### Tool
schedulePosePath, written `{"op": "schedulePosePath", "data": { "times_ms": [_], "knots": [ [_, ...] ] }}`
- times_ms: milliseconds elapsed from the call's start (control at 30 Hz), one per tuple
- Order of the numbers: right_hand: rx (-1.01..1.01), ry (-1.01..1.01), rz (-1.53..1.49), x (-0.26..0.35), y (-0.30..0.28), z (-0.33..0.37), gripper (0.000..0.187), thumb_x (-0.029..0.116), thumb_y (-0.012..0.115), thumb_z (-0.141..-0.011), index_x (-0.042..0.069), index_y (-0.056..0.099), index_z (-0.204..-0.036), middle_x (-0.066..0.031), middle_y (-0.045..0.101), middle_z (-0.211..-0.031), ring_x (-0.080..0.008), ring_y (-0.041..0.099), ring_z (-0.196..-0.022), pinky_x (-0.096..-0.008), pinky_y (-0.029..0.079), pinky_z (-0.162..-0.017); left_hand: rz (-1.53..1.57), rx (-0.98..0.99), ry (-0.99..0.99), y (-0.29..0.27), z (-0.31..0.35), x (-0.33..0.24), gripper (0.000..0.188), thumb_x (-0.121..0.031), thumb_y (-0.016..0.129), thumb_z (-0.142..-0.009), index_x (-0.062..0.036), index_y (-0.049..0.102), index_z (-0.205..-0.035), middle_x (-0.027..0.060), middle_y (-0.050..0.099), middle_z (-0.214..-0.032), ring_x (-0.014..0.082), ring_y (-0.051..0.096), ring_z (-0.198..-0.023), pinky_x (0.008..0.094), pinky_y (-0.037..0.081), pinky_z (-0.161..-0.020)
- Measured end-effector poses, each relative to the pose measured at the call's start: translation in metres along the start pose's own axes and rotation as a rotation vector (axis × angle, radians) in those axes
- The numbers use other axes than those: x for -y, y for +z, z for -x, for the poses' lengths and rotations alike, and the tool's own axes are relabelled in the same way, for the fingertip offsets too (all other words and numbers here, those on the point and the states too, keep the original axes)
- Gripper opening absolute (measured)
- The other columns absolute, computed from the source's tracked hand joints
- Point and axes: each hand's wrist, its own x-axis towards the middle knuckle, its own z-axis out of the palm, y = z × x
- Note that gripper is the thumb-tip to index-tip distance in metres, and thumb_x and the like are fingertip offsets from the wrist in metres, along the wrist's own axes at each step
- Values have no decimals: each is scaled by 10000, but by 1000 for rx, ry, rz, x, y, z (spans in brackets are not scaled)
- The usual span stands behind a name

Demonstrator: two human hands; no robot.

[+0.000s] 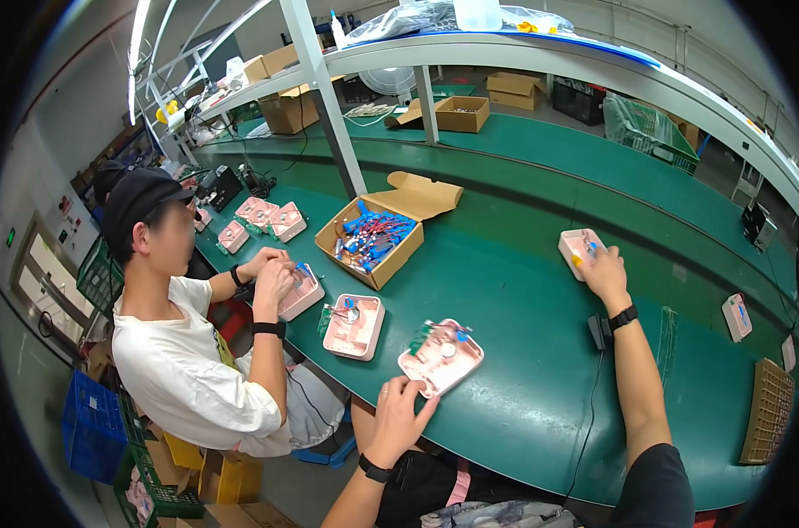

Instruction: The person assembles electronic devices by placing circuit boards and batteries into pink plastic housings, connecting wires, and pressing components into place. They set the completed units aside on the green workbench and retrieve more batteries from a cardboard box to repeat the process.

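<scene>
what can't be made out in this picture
All in the head view:
How the right hand meets the far pink housing: hidden by the hand itself.
The co-worker's pink housing: partly covered by their hands.
Number of blue components: they overlap.
Contents of the brown gridded tray: too small.

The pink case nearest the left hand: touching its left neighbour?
Apart: the head view shows green tabletop between this pink case and its left neighbour.

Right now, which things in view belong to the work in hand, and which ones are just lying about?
Part of the work:
Left hand, touching one pink casing
Right hand, at another pink casing
Box of blue parts, probably

Apparently lying about:
Brown gridded tray
Blue crate
Plastic bags on the overhead shelf
</scene>
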Motion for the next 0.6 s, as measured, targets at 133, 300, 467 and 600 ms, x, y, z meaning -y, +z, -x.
{"op": "schedulePosePath", "data": {
  "times_ms": [133,300,467,600],
  "knots": [
    [-350,1,-37,-29,22,-9,606,442,750,-884,34,673,-1326,-297,593,-1354,-488,622,-1163,-518,531,-1023,84,60,82,-2,0,-4,272,-192,784,-917,-25,667,-1096,183,607,-1184,394,595,-1118,474,490,-983],
    [33,-644,-391,50,-30,21,493,337,856,-853,35,731,-1222,-178,668,-1300,-381,617,-1200,-462,505,-1040,101,-71,6,-15,-14,-4,280,-168,766,-931,-29,676,-1156,192,614,-1245,397,599,-1173,464,491,-1016],
    [637,-1146,-616,129,-52,109,450,354,864,-854,59,745,-1173,-129,681,-1180,-322,631,-1130,-413,513,-1001,114,-81,-4,-1,-71,2,310,-141,745,-946,-31,685,-1230,184,650,-1228,374,628,-1166,438,501,-1018],
    [665,-1139,-601,139,-34,135,312,281,798,-934,49,748,-1137,-108,670,-1149,-283,637,-1092,-386,515,-959,227,91,-68,6,-80,-1,281,-120,727,-962,-9,693,-1218,166,682,-1168,344,663,-1104,408,520,-984]
  ]
}}
